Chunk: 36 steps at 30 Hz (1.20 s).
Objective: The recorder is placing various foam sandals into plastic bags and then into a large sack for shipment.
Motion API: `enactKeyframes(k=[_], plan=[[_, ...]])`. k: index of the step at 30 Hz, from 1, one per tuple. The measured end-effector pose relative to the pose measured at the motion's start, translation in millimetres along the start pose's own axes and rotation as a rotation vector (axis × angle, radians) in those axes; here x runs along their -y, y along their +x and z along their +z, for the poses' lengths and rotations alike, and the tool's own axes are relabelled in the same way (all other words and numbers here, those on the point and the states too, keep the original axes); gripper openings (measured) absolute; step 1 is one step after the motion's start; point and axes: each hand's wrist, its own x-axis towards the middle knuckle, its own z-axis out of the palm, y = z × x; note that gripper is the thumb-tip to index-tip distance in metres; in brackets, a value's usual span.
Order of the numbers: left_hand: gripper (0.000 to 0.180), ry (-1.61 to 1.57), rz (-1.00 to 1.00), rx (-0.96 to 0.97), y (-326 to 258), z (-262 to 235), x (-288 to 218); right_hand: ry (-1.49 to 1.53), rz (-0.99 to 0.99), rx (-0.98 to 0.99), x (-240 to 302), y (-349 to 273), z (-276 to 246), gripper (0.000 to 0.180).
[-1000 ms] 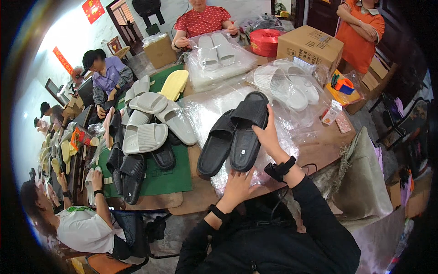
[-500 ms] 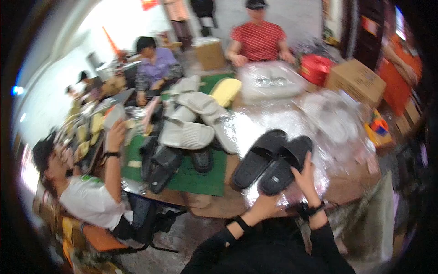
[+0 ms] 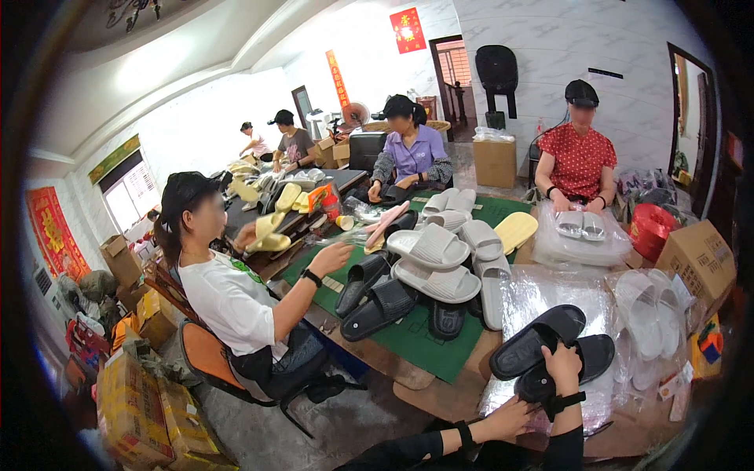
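Observation:
Two black slide slippers lie side by side on clear plastic sheeting (image 3: pixel 510 302) in front of me. My right hand (image 3: pixel 562 367) is closed on the nearer black slipper (image 3: pixel 597 357), its fingers by the strap. Just left of it is the other black slipper (image 3: pixel 526 351), its bare footbed facing up. My left hand (image 3: pixel 506 420) lies low beside the near end of the gripped slipper, fingers stretched out and nothing visible in them. Whether its fingertips touch the slipper is hard to make out.
A pile of grey slippers (image 3: pixel 432 247) and more black slippers (image 3: pixel 381 310) covers a green mat (image 3: pixel 440 361) to the left. White wrapped slippers (image 3: pixel 648 306), a cardboard box (image 3: pixel 699 255) and red twine (image 3: pixel 653 228) stand right. A co-worker in white (image 3: pixel 228 290) sits left, holding yellow slippers.
The view has swung left and upward. My right hand has shifted from the slipper's right side onto its top. The co-worker's raised hand has come down, now empty.

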Motion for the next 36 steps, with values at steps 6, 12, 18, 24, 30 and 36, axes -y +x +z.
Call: enactKeyframes(k=[6,12,18,24,30,36], plan=[[0.058,0.056,-0.061,0.122,0,0,2,-0.062,-0.008,-0.017,-20,18,1,0.054],[0.065,0.02,-0.097,0.223,6,-17,-4,0.022,0.038,-0.226,-27,9,-5,0.05],[0.04,-0.311,0.045,0.082,11,-27,16,0.572,-0.347,-0.331,-45,-54,-48,0.032],[0.047,0.194,-0.098,0.039,9,-35,31,0.976,-0.453,0.181,-93,-117,-64,0.05],[0.047,0.095,-0.098,0.288,25,-53,37,0.907,-0.403,0.515,-140,-158,-68,0.051],[0.05,-0.155,-0.192,0.231,31,-21,70,0.957,-0.416,0.675,-141,-170,-75,0.045]])
